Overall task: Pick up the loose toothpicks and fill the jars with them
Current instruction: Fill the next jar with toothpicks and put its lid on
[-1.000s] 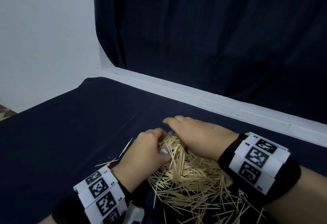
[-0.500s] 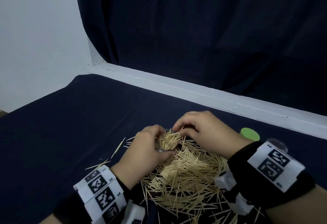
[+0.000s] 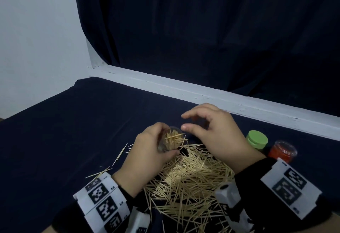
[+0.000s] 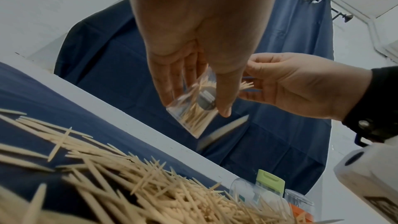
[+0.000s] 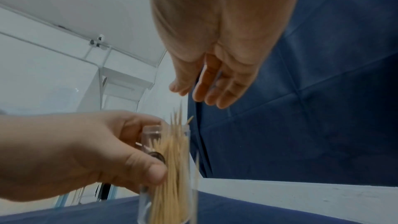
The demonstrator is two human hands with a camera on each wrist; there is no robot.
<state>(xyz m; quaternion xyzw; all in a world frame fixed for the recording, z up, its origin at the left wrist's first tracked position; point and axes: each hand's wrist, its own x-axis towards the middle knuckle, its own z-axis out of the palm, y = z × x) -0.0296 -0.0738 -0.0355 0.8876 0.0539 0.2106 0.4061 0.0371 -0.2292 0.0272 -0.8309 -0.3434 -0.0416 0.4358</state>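
My left hand (image 3: 163,140) grips a small clear jar (image 3: 173,137), tilted and packed with toothpicks whose tips poke out of its mouth. My right hand (image 3: 185,122) hovers just above and right of that mouth with relaxed, slightly curved fingers and nothing in it. In the right wrist view the right hand (image 5: 191,94) hangs over the jar (image 5: 172,185), which the left hand (image 5: 152,146) holds. In the left wrist view a blurred toothpick (image 4: 224,130) is in the air beside the jar (image 4: 193,118). A big pile of loose toothpicks (image 3: 193,177) lies under both wrists.
A green-lidded jar (image 3: 257,139) and a red jar (image 3: 282,151) stand right of the pile. A few stray toothpicks (image 3: 120,154) lie to the left on the dark blue cloth (image 3: 73,131). A white ledge (image 3: 202,92) and a dark curtain (image 3: 202,30) close the back.
My right hand has lifted off the jar's mouth and let go of the toothpicks it was feeding in. The left hand keeps the jar. The green and red jars have come into view.
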